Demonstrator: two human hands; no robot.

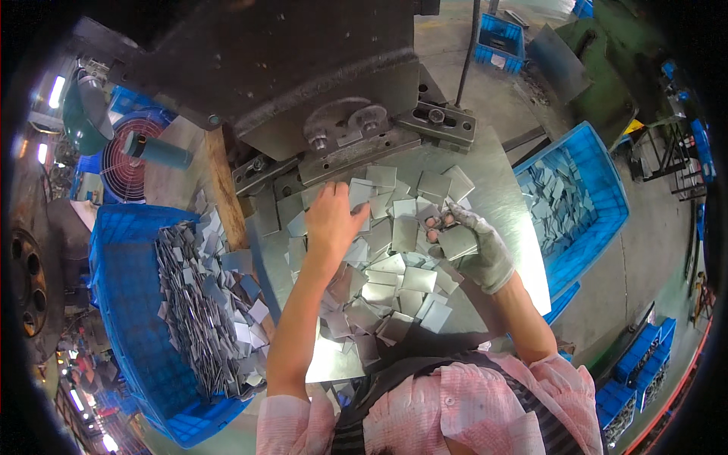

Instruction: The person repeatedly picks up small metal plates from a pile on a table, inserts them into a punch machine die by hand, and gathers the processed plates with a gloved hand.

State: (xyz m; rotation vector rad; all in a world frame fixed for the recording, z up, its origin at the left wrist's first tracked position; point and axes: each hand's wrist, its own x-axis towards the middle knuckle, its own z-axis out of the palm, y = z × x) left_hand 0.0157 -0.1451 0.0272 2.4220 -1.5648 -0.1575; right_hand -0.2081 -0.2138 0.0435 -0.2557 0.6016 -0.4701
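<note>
Gathering loose plates (418, 279) by hand looks to me like the step going on, though that is my guess. From my far-off seat, I see them lie in a messy heap on the surface (497, 178), from its far edge, by the press (326, 68), down toward its near edge. My right grip (485, 254), in a glove with bare fingertips, is closed on one plate (458, 243) over the heap, toward the right edge. I can't tell if more plates hide behind it. My left grip (331, 216) is bare and half curled near the far edge, left of the middle, with its thumb a bit apart. A plate shows by that thumb, but I can't tell if it is held or just touched. I think the next move calls for a neat left pinch on one plate, with the right plate held snug. A left bin (125, 303) and a right bin (607, 205), both blue, hold plates past the side edges.
</note>
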